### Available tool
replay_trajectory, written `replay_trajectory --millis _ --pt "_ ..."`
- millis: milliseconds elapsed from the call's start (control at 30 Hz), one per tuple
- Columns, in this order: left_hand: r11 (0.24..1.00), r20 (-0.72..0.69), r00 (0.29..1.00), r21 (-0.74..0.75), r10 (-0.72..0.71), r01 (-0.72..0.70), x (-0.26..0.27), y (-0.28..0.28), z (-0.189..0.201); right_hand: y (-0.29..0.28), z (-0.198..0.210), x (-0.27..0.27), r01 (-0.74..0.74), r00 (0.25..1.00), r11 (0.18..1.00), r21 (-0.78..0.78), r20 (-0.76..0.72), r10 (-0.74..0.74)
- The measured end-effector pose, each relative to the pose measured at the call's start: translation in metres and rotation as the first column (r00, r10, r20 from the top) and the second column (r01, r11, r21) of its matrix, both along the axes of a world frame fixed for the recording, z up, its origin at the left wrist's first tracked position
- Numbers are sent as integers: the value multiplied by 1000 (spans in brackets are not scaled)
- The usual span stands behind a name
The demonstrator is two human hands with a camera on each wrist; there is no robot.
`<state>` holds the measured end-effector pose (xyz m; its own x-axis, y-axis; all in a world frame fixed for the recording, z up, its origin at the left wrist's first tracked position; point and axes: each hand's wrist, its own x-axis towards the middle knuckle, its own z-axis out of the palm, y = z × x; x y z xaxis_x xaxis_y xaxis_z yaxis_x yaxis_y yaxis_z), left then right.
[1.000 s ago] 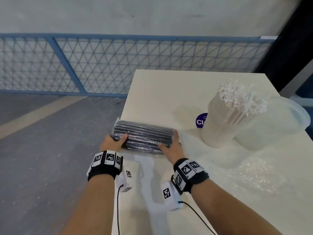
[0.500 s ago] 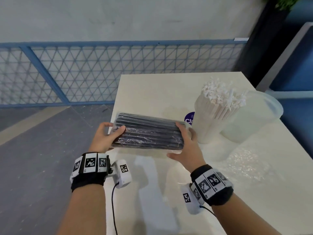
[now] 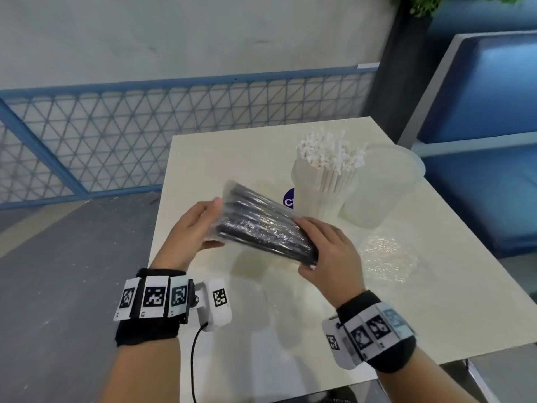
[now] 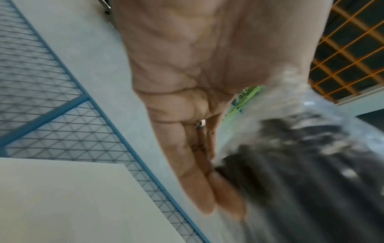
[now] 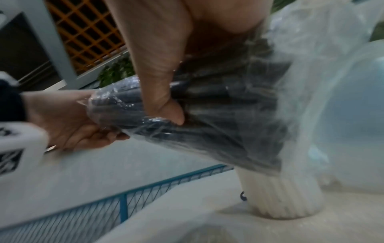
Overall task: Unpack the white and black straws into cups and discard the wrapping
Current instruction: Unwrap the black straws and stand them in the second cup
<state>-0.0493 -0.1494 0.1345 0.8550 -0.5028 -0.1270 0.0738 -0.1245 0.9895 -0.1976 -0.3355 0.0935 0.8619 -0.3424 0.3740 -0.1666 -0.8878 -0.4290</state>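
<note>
Black straws (image 3: 263, 228), sealed in film beside the empty cup (image 3: 380, 184), sat gripped by both our hands (image 3: 191, 231) (image 3: 331, 254); opening the wrap comes next.

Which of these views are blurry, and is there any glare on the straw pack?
Head view: mostly sharp, with glints on the pack wrap and a soft shadow on the table under it. Left wrist view: heavy blur on pack and left hand. Right wrist view: pack's far end smeared; right hand dim.
</note>
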Motion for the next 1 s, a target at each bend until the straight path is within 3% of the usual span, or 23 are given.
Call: replay_trajectory --millis 133,267,367,433,600,800,900,1000 --pt "995 141 990 -104 17 -2 -27 -29 9 -41 22 -37 -88 996 937 337 -1 93" --pt "990 133 991 -140 -7 26 -57 -71 -5 -92 22 -69 -166 973 646 745 17 230" --pt "982 50 990 -130 -132 138 -84 -109 -16 -123 11 -83 -86 977 481 873 -21 212" --pt "971 -4 979 -128 -203 201 -103 -137 -19 -138 3 -89 -57 973 421 905 -43 226" --pt "965 -56 983 -210 -175 160 -138 -190 -21 -170 -16 -98 -56 960 391 919 -58 275" --pt "964 -19 1000 -265 10 -15 -157 -220 -18 -196 -8 -108 -121 941 363 924 -10 339" --pt "957 -20 998 -281 67 -70 -163 -224 -14 -203 -5 -111 -152 938 403 903 3 348" --pt "898 -86 990 -418 110 -136 -161 -215 -7 -212 -8 -113 -169 953 462 871 25 301"
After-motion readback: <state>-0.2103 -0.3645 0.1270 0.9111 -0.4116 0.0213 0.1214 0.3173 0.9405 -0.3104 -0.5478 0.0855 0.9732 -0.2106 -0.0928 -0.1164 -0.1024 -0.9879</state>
